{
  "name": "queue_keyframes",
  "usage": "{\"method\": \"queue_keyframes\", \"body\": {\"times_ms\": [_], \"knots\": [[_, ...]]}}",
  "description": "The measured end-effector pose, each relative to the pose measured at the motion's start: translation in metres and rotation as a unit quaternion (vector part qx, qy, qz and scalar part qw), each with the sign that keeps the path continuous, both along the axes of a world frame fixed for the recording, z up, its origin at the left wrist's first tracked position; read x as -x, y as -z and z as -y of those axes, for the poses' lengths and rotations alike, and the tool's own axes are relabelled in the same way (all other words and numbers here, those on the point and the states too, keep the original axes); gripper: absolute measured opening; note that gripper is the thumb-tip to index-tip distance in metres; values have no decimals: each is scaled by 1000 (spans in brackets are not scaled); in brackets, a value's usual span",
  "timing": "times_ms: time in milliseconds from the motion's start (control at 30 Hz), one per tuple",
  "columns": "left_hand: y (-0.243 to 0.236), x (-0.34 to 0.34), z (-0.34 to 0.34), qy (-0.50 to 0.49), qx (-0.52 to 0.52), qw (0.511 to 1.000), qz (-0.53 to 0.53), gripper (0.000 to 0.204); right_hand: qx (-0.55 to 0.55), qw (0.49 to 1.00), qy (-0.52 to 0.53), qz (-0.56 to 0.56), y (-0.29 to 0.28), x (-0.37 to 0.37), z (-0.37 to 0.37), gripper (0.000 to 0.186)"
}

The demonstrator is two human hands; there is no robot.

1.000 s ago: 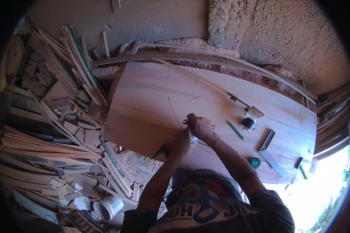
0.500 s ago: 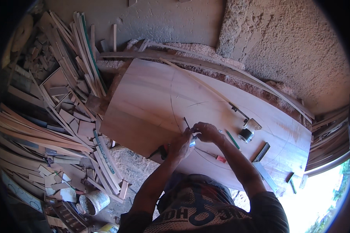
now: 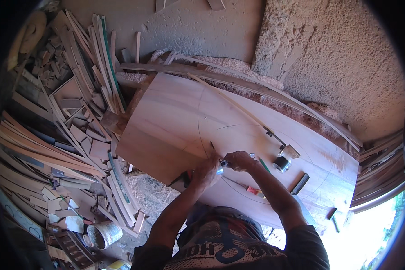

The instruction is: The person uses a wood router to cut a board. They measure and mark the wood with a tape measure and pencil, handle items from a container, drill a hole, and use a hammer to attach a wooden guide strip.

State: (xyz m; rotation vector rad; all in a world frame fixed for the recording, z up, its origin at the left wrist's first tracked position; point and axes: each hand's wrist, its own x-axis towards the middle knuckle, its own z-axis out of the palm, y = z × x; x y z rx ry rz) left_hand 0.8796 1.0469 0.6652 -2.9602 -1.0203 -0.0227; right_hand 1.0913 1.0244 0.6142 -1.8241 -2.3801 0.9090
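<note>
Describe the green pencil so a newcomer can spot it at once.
Start with the large wooden sheet in the middle. On it, just right of the right hand and left of the round container, lies the pencil. Its slim green shaft sets it apart from that wider container.

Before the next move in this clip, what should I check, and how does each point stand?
1. Left hand around the red-and-black tool: ok.
2. Right hand close to the left: ok.
3. What the right fingertips pinch: cannot tell, too small.
4. Board clear of loose things: not ok; the green pencil and red-handled tool lie near the right forearm.
5. Curved line drawn on the board visible: ok, though partly covered by the hands.
</note>
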Motion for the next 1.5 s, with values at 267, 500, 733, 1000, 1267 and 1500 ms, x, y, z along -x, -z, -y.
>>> {"method": "queue_keyframes", "body": {"times_ms": [267, 500, 733, 1000, 1267, 1500], "knots": [[25, 7, -2, -15, 76, 994, 81, 83, -52, 986, 40, -154, -12, 5, 10, 24], [31, 6, -2, 0, 70, 994, 87, 82, -15, 997, 1, -73, -1, 0, 1, 21], [17, 0, 0, 3, 65, 997, 44, 82, -17, 995, 0, -95, -3, -9, -5, 21], [68, 10, -6, 18, -19, 996, 83, 80, -106, 910, 274, -292, -68, 7, -13, 36], [88, 12, -6, -6, 27, 987, 159, 54, -384, 879, 214, -184, -70, 39, 29, 18], [77, 10, -6, -17, -2, 994, 111, 47, -291, 875, 319, -221, -40, 51, 71, 8]]}}
